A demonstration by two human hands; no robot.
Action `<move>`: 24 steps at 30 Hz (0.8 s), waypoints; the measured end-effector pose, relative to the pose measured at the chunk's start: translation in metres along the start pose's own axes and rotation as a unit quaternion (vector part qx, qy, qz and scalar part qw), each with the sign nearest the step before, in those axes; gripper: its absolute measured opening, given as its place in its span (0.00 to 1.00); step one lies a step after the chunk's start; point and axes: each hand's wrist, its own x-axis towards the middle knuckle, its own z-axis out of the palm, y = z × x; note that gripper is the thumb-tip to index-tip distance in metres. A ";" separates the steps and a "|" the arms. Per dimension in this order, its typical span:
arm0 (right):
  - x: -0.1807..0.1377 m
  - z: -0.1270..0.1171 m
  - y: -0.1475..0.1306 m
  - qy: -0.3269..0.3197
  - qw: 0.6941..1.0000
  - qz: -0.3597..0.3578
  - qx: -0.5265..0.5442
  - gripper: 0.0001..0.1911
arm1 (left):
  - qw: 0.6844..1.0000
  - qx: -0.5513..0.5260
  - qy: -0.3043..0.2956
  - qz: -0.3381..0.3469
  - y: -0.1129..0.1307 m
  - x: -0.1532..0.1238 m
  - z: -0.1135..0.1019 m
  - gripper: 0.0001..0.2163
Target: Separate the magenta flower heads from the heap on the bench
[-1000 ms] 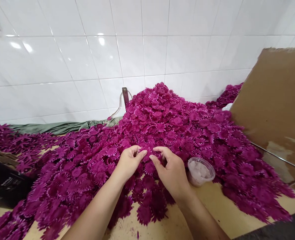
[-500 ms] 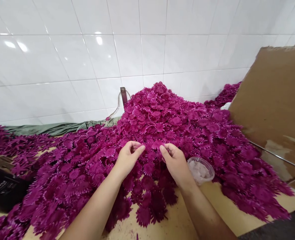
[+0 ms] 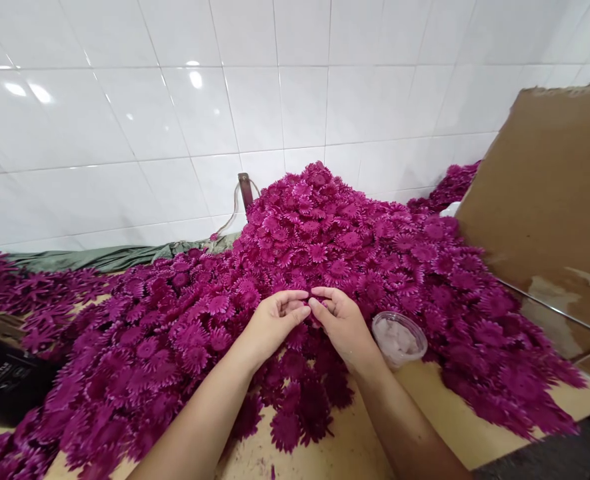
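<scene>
My left hand (image 3: 281, 320) and my right hand (image 3: 339, 320) meet fingertip to fingertip in front of a big heap of magenta flowers (image 3: 319, 227). Both are closed in a pinch, thumbs against fingers. A bit of a magenta flower (image 3: 315, 321) shows between them, mostly hidden by the fingers. The flowers around look flat, with many narrow pointed petals, and lie in overlapping layers. Just right of my right hand stands a round clear plastic tub (image 3: 399, 339) holding a whitish, translucent material.
A large cardboard sheet (image 3: 539, 200) leans at the right. At the left edge stands a black container (image 3: 9, 380); star-shaped purple pieces (image 3: 35, 290) lie beyond it. Green cloth (image 3: 99, 257) runs along the white tiled wall (image 3: 255, 107). The yellowish tabletop (image 3: 335, 460) shows at the front.
My hands have come together, the left moving right, until their fingertips nearly touch. The magenta flower that showed between them is now mostly covered by the fingers.
</scene>
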 end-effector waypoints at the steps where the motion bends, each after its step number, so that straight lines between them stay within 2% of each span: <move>1: 0.000 0.000 -0.001 -0.007 1.000 0.012 0.017 0.20 | 0.999 -0.037 -0.009 -0.023 -0.001 0.000 0.001 0.11; 3: -0.001 0.000 -0.003 -0.016 0.998 0.029 0.045 0.22 | 0.996 -0.073 -0.017 -0.038 -0.002 0.001 0.002 0.10; 5: -0.003 0.000 -0.004 -0.028 0.996 0.042 0.070 0.24 | 0.996 -0.079 -0.001 -0.030 -0.003 0.002 0.003 0.08; 10: -0.011 -0.001 -0.005 -0.060 0.996 0.007 0.067 0.21 | 0.974 -0.159 0.158 -0.032 -0.007 0.013 -0.007 0.10; 12: -0.013 -0.004 -0.004 -0.061 0.997 -0.020 0.037 0.18 | 0.963 -0.181 0.196 -0.034 -0.008 0.017 -0.013 0.12; 16: -0.004 -0.007 -0.001 0.011 0.994 -0.071 -0.077 0.15 | 0.974 -0.161 0.159 -0.028 -0.004 0.017 -0.015 0.12; 19: 0.005 -0.002 0.000 0.065 0.972 -0.126 -0.188 0.17 | 0.977 -0.170 0.124 -0.035 0.000 0.013 -0.008 0.12; 21: 0.008 0.002 0.000 0.067 0.958 -0.155 -0.233 0.18 | 0.975 -0.191 0.102 -0.048 0.000 0.010 -0.003 0.13; 24: 0.008 0.006 0.000 0.039 0.964 -0.152 -0.214 0.13 | 0.975 -0.203 0.062 -0.058 -0.001 0.006 0.000 0.14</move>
